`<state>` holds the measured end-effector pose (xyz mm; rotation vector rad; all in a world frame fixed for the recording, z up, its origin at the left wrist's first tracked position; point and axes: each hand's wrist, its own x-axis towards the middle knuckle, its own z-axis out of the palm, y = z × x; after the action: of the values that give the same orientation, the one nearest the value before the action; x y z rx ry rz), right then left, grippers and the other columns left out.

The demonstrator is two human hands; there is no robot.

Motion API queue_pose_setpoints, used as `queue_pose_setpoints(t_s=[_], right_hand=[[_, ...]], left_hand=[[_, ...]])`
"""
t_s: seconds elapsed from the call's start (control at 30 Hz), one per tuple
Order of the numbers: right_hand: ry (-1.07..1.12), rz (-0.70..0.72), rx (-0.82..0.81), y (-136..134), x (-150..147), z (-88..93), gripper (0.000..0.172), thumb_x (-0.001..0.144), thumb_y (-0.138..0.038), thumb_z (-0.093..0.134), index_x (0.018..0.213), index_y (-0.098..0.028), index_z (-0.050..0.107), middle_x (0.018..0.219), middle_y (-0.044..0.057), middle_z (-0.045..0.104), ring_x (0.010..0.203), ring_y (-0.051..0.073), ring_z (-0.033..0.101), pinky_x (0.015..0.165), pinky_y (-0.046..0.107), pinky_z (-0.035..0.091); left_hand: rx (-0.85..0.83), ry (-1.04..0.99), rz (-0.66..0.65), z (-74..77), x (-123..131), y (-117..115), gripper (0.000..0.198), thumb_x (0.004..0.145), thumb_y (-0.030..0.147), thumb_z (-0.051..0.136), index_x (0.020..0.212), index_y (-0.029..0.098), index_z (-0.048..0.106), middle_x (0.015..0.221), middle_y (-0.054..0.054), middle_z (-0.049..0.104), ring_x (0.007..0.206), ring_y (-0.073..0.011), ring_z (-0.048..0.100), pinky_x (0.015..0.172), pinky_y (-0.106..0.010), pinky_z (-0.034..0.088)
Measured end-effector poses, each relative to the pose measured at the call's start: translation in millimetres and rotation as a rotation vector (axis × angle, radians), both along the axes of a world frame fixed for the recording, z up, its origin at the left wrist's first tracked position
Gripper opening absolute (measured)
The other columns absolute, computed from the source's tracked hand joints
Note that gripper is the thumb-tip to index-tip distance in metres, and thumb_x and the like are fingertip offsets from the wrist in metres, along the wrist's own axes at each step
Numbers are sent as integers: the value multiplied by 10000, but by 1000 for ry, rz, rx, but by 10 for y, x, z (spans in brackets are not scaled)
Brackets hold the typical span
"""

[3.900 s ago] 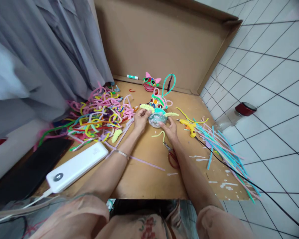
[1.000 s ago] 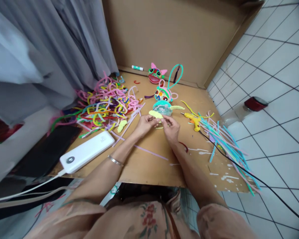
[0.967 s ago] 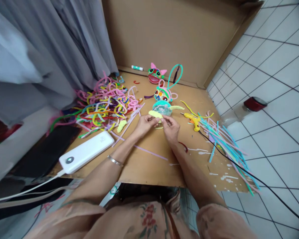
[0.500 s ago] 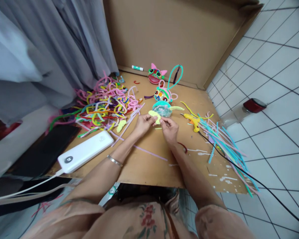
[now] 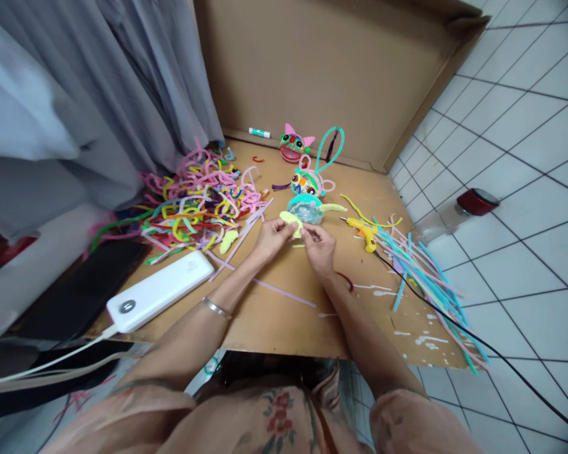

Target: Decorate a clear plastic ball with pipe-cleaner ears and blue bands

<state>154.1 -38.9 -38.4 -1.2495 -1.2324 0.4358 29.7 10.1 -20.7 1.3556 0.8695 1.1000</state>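
Observation:
Between the fingertips of both hands is a pale yellow fuzzy piece (image 5: 291, 219), apparently shaped from pipe cleaner. My left hand (image 5: 273, 238) pinches its left side, and my right hand (image 5: 320, 244) grips its right edge. Just beyond them sits a turquoise round form (image 5: 307, 209) with a pale yellow strip (image 5: 334, 207) sticking out to its right. A small yellow-green stick lies under the fingers. Behind stand a pink-eared decorated head (image 5: 307, 183) with a turquoise loop and a red-and-green head (image 5: 293, 145) with pink ears. Another pale yellow fuzzy piece (image 5: 228, 241) rests to the left.
A tangled heap of pipe cleaners (image 5: 194, 195) covers the left side, near a white power bank (image 5: 161, 291) and a black flat device (image 5: 82, 290). At right lie a yellow glue gun (image 5: 366, 236) with its black cord and straight pipe cleaners (image 5: 426, 277). A glue stick (image 5: 259, 133) lies behind.
The yellow piece has turned slightly in the fingers and looks narrower. Both hands keep their grip. The whole view has shifted a little.

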Motion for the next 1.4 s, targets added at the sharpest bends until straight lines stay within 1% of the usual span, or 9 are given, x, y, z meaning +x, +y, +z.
queue_pose_setpoints(t_s=[0.13,0.23,0.3,0.4,0.5,0.87,1.03,1.27,1.4], right_hand=[[-217,-74,82,1,131,160,216,885,-350,582,937,-213,740,913,61,732,812,194,666,775,330,543],[-423,-295,147,45,353,351,253,934,-320,504,974,-229,736,953,81,687,946,236,628,916,410,488],[-557,-402,143,101,506,455,248,934,-304,508,972,-216,736,947,99,658,979,266,585,934,446,448],[-733,-377,69,199,647,524,226,931,-246,506,971,-215,727,979,109,637,1009,277,531,931,448,410],[-829,-344,7,279,676,514,236,930,-191,482,949,-216,716,979,104,625,999,271,508,916,432,393],[-844,-262,12,414,787,427,240,934,-207,493,802,-201,693,828,70,623,859,234,539,832,357,423],[-778,-229,33,490,807,385,286,952,-286,491,770,-197,692,794,64,634,808,221,561,780,343,438],[-743,-239,3,512,791,414,193,884,-210,566,753,-195,708,784,59,651,783,216,582,741,329,448],[-726,-240,10,492,779,436,190,873,-231,577,729,-199,697,765,50,654,772,210,590,727,319,456]], left_hand=[[30,-8,30,7,76,60,413,665,528,765,639,145,614,545,19,560,512,-98,451,522,-226,352],[176,20,115,48,167,183,331,745,474,709,759,145,673,720,-28,664,653,-143,565,663,-259,457],[302,78,154,91,229,271,270,774,422,690,808,155,703,848,-63,702,791,-183,618,782,-293,482],[426,144,184,163,305,362,193,786,345,692,867,174,730,1009,-97,723,1025,-238,624,976,-346,442],[449,170,170,215,352,408,204,792,306,692,943,178,741,1110,-112,724,1154,-263,589,1061,-367,393],[302,199,100,180,363,474,330,835,334,650,1083,141,748,1015,-109,763,1005,-282,661,928,-346,477],[288,200,113,194,358,462,265,817,304,673,1015,155,768,920,-76,762,876,-248,667,849,-305,474],[313,174,146,181,380,477,135,805,265,681,815,158,763,692,-32,695,666,-180,566,646,-256,393],[299,141,149,188,387,468,115,777,276,717,756,167,747,591,-7,627,622,-172,528,613,-254,361]])
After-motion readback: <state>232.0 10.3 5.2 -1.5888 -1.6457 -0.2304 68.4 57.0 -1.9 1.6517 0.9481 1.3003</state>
